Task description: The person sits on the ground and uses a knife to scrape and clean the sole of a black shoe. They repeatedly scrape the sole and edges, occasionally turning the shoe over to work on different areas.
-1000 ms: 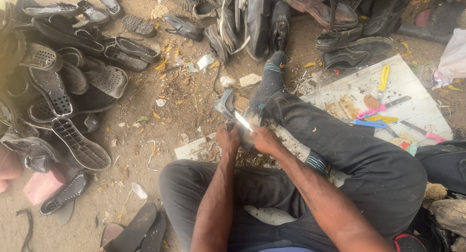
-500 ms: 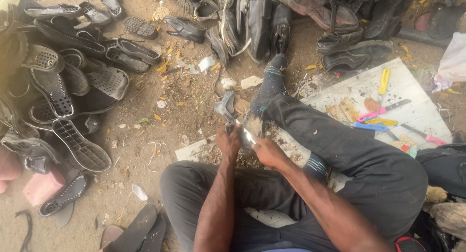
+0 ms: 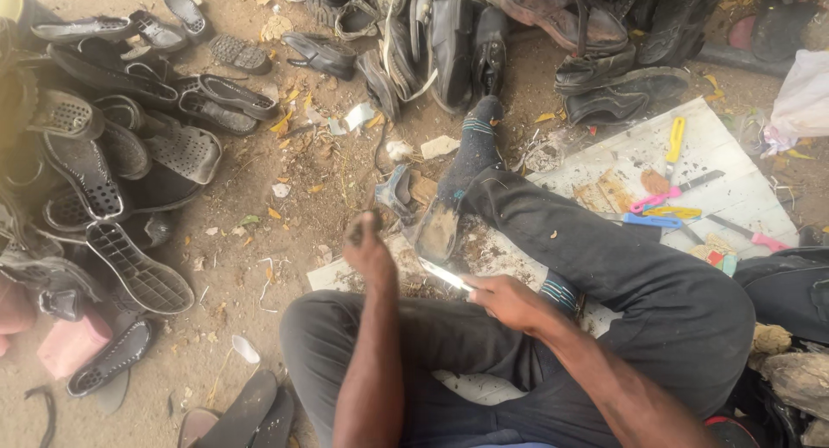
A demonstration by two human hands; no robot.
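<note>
My right hand [image 3: 511, 299] grips a knife, its bright blade [image 3: 446, 276] pointing left above my lap. A worn dark shoe sole [image 3: 436, 232] leans against my outstretched leg just beyond the blade. My left hand [image 3: 370, 251] is raised to the left of the sole, its fingers pinched on a small dark scrap [image 3: 356, 234]. My socked foot [image 3: 473, 146] stretches toward the pile of shoes.
A heap of black soles and sandals [image 3: 104, 180] fills the left, and dark shoes [image 3: 449, 42] lie along the top. A white board [image 3: 725, 176] at the right carries a yellow-handled tool [image 3: 673, 139] and pink and blue tools. Scraps litter the dirt ground.
Both hands were together on the sole near my shin. My left hand has pulled away to the left with a scrap, and my right hand has drawn the knife back toward my lap.
</note>
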